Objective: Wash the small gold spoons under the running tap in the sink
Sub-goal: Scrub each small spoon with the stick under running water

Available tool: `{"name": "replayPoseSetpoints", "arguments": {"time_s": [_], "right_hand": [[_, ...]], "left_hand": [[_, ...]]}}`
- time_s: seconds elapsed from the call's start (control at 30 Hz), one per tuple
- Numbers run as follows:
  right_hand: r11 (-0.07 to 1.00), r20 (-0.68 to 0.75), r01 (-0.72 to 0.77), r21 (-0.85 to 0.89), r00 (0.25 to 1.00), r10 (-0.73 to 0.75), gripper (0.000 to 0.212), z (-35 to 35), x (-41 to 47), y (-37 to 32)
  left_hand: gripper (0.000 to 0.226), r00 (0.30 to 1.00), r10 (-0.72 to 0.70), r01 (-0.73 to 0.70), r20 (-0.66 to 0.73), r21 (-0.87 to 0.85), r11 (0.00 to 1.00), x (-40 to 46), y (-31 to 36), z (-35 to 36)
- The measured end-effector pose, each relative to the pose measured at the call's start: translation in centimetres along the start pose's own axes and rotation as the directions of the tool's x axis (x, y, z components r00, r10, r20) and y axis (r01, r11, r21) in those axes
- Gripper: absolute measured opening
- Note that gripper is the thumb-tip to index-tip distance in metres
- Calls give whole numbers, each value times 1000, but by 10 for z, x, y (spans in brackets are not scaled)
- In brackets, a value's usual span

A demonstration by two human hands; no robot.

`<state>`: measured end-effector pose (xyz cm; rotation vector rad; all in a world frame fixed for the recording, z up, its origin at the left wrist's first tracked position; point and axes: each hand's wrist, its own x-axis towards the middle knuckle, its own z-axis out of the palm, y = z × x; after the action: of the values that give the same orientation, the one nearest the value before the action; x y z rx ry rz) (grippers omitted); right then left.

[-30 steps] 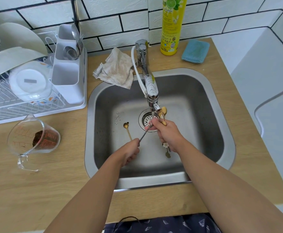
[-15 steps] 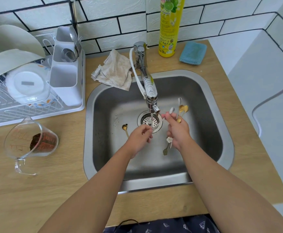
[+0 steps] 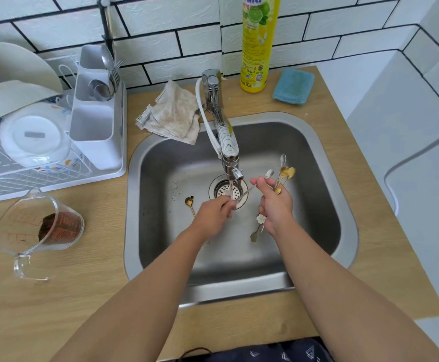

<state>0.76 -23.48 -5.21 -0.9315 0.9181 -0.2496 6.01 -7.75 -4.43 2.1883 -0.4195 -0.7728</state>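
Water runs from the chrome tap [image 3: 228, 152] into the steel sink [image 3: 317, 231], over the drain [image 3: 226, 190]. My left hand [image 3: 213, 212] pinches one end of a thin spoon [image 3: 247, 190] held in the stream; its other end is at the fingertips of my right hand [image 3: 274, 205]. The right hand also grips a bunch of small gold spoons [image 3: 286, 173], bowls fanned up and to the right, flower-shaped handle ends [image 3: 259, 226] hanging below the palm. One more gold spoon [image 3: 189, 203] lies on the sink floor, left of the drain.
A crumpled cloth [image 3: 174, 113] lies behind the sink by the tap base. A yellow detergent bottle [image 3: 259, 43] and blue sponge [image 3: 294, 86] stand at the back right. Left: a white dish rack [image 3: 56, 142] with cutlery holder, and a tipped glass measuring jug [image 3: 38, 228].
My right hand has shifted right with the spoon bunch, away from the spout. My left hand rose to the stream by the drain. The view has tilted slightly.
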Motion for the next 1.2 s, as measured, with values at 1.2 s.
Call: {"name": "replayPoseSetpoints", "arguments": {"time_s": [1.2], "right_hand": [[936,226,60,-348,974,22,10,10,-15,4]], "left_hand": [[33,988,-124,117,88,84,990,-41,-34,4]]}}
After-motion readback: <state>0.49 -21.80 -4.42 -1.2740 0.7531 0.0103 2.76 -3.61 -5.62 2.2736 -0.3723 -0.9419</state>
